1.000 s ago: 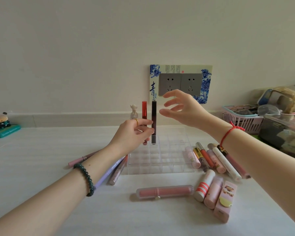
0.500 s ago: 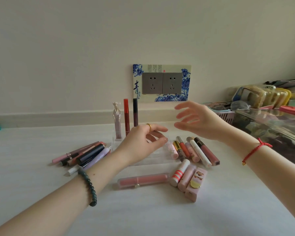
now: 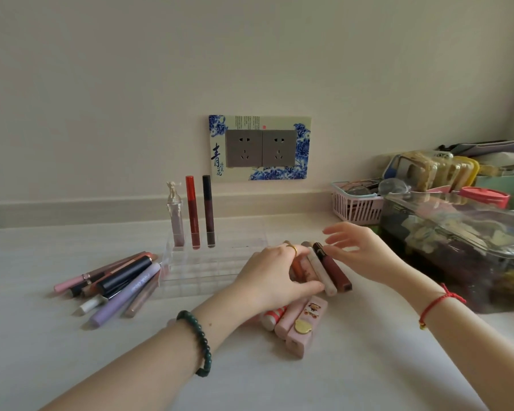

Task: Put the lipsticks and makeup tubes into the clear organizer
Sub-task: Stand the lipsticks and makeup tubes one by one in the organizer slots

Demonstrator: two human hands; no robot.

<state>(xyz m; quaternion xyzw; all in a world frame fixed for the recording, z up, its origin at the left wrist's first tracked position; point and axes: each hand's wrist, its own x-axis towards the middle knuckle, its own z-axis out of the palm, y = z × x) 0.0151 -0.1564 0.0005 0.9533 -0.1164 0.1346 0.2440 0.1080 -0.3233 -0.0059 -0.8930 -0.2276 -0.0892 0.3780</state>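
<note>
Soft, even light fills the frame, muted and slightly warm. Shadows on the counter [image 3: 72,366] are faint and soft-edged around the makeup tubes [image 3: 306,321] at lower centre. The fingers [image 3: 339,231] of the right hand [image 3: 365,253] look slightly blurred. Pale glare streaks the clear box lid [image 3: 463,221] at right. The wall ledge [image 3: 72,204] bows toward the left edge.

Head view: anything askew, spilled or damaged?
Nothing stands out. Three upright tubes stand in the back row of the clear organizer. The left pile and right pile lie loose on the table, not yet sorted.
</note>
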